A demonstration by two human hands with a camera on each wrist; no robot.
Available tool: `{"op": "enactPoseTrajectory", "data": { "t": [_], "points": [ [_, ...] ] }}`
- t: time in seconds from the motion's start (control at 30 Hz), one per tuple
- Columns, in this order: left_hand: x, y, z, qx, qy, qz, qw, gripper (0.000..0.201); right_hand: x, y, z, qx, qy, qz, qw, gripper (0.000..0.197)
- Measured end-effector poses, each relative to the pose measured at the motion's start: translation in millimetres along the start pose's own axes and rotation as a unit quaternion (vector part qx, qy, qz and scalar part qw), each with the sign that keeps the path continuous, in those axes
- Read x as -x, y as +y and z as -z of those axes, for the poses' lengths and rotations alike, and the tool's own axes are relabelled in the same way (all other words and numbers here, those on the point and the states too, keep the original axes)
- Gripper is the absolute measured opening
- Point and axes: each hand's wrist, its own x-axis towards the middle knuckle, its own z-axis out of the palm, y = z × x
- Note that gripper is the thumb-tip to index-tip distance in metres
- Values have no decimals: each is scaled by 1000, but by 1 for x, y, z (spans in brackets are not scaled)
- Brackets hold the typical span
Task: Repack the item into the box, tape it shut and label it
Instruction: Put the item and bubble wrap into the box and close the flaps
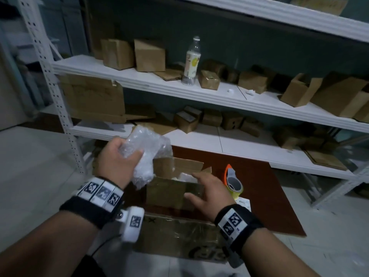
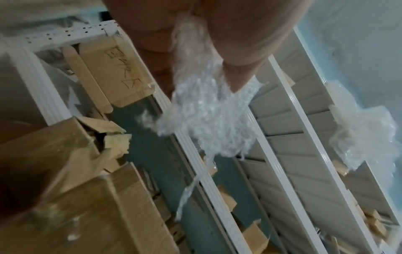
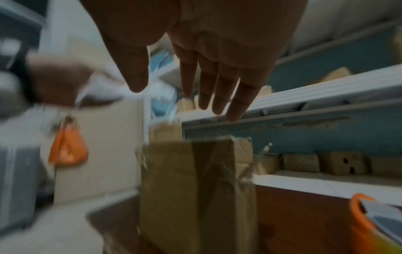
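A person's left hand [image 1: 117, 158] grips a bubble-wrapped item [image 1: 146, 150], fingers [image 1: 132, 154] curled round the clear wrap, and holds it in the air just above the left rear corner of an open cardboard box [image 1: 169, 193]. The box, the landmark here, stands on a reddish-brown table [image 1: 259, 188] with its top flaps up and glossy tape across its near face. Something pale shows inside the box, though blur leaves it unclear what it is. The right hand [image 1: 209, 189] hovers at the right near edge of the box, its fingers [image 3: 219, 89] straight and spread and holding nothing; whether the palm touches the cardboard cannot be told from these views. Just right of the box stands an orange tape dispenser [image 1: 231, 181] with a roll of clear tape, and a white paper label [image 1: 242, 202] lies flat on the table in front of the dispenser. A larger flattened carton [image 1: 179, 234] with dark print lies nearer the person than the box. Behind the box rises a white metal shelf unit [image 1: 159, 86] stacked with small brown cartons [image 1: 149, 54]; a clear plastic bottle [image 1: 192, 60] with a pale label stands upright on its middle shelf. In the left wrist view a torn strip of wrap [image 2: 189, 190] trails down from the item, which is pinched between thumb and fingers. Both wrists wear black bands with black-and-white markers
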Motion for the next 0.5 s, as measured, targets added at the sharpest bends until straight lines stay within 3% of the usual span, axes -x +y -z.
{"op": "enactPoseTrajectory", "data": {
  "t": [0.1, 0.17, 0.2, 0.27, 0.33, 0.43, 0.5],
  "points": [
    [-19, 2, -28, -61, -82, -50, 993, 25, -14, 0, -9, 86, -90, -21, 992, 77],
    [-29, 0, -54, -166, -181, -104, 964, 21, -23, 2, -9, 132, -120, -31, 983, 68],
    [-33, -2, -65, -240, -221, -134, 936, 17, -27, 3, -9, 150, -131, -29, 980, 59],
    [-43, -4, -84, -404, -285, -186, 849, 12, -33, 5, -8, 161, -151, -28, 975, 44],
    [-55, -10, -107, -502, -357, -170, 769, 26, -42, 7, -9, 145, -183, -41, 971, 36],
    [-65, -22, -141, -543, -444, -109, 704, 31, -52, 12, -11, 148, -247, -50, 956, 36],
    [-65, -37, -155, -576, -461, -113, 666, 25, -52, 18, -14, 136, -207, -34, 968, 34]
  ]
}}
